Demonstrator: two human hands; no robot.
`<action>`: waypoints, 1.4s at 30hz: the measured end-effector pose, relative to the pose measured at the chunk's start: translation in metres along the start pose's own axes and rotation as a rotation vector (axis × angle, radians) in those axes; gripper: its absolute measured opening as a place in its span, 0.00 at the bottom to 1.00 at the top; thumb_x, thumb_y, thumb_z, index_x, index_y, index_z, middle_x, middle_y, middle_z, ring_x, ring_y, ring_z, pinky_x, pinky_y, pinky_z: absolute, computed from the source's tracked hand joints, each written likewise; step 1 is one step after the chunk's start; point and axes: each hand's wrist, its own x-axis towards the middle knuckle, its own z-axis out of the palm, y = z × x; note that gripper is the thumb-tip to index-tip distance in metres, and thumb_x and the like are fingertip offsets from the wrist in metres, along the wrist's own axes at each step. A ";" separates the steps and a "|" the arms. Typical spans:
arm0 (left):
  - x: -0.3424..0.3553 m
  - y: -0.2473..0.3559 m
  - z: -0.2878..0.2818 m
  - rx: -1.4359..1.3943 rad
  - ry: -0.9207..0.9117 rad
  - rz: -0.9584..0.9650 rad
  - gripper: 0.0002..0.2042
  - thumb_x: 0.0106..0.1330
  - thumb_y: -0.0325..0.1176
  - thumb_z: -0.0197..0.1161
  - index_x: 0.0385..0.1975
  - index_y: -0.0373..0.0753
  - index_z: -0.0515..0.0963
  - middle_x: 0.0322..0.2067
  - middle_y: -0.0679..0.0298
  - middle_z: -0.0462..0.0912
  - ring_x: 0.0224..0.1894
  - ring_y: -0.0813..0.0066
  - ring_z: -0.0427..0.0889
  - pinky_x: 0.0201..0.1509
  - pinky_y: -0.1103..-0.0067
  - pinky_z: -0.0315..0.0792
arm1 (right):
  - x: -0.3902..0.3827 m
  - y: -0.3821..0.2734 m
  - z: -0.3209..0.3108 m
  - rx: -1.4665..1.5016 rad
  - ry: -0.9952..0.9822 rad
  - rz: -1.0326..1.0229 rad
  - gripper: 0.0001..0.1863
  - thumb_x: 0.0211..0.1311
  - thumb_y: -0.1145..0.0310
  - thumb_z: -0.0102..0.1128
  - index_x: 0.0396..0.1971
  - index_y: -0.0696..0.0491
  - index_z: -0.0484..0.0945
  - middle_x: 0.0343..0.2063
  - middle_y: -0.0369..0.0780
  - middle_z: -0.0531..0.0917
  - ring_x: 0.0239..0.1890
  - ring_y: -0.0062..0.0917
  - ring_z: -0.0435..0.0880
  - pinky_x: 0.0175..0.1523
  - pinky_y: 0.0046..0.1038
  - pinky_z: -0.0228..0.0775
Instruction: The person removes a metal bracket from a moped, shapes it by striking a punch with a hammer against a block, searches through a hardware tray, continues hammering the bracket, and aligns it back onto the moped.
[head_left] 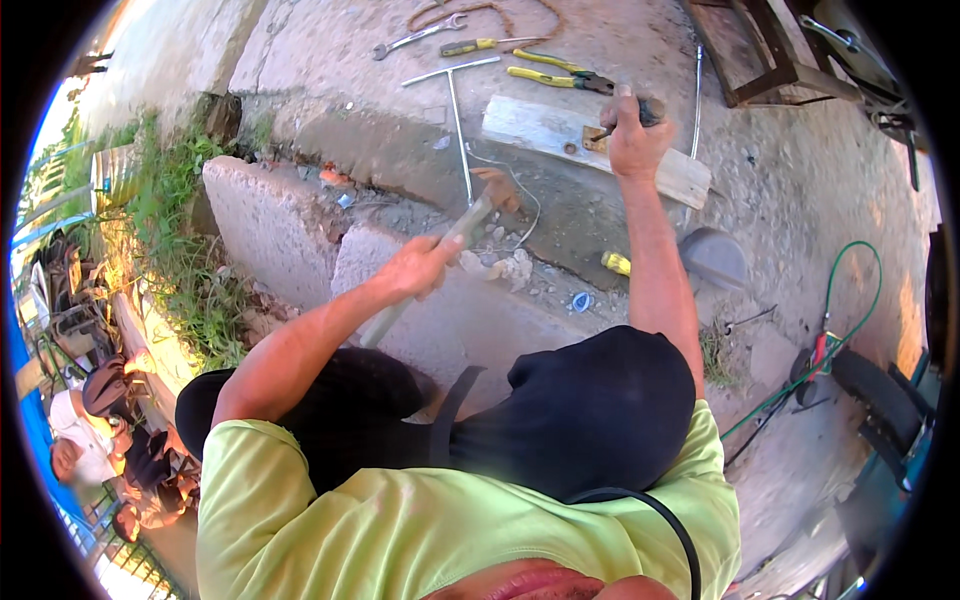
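Note:
My left hand (420, 268) is closed round the wooden handle of a hammer (498, 192), whose rusty head points away from me above the rubble. My right hand (638, 140) is closed on a dark rounded piece (652, 111) at the far end of a pale wooden board (540, 122). A rusty flat metal part (594, 139) lies on the board against that hand; whether the two pieces are joined is hidden by my fingers. Beyond the board are pliers (558, 74) with yellow handles. A T-handle wrench (457, 105) lies left of the board.
A spanner (420, 36) and a screwdriver (480, 46) lie at the far side. Concrete slabs (275, 225) with a broken gap cross the front left. A metal frame (770, 55) stands far right, a green hose (880, 275) below it. People (90, 435) sit at left.

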 end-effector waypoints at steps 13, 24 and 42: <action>-0.001 0.018 -0.010 -0.068 0.028 0.023 0.31 0.77 0.60 0.46 0.42 0.31 0.76 0.20 0.63 0.73 0.17 0.75 0.72 0.19 0.76 0.69 | -0.026 0.004 0.010 -0.273 -0.275 -0.112 0.12 0.65 0.69 0.68 0.25 0.56 0.76 0.19 0.33 0.79 0.24 0.15 0.76 0.30 0.21 0.69; -0.001 0.033 -0.024 -0.069 0.097 0.082 0.32 0.77 0.61 0.46 0.40 0.30 0.77 0.19 0.62 0.74 0.17 0.74 0.74 0.19 0.75 0.70 | -0.010 0.008 -0.004 0.078 -0.083 -0.029 0.10 0.69 0.70 0.62 0.27 0.57 0.76 0.21 0.39 0.80 0.24 0.22 0.77 0.31 0.25 0.69; -0.053 0.108 -0.043 -0.187 0.134 0.528 0.27 0.82 0.54 0.39 0.41 0.35 0.77 0.20 0.67 0.73 0.19 0.84 0.69 0.21 0.82 0.63 | -0.016 -0.002 0.013 -0.280 -0.131 -0.099 0.09 0.63 0.67 0.71 0.29 0.54 0.81 0.20 0.30 0.80 0.24 0.12 0.72 0.29 0.22 0.67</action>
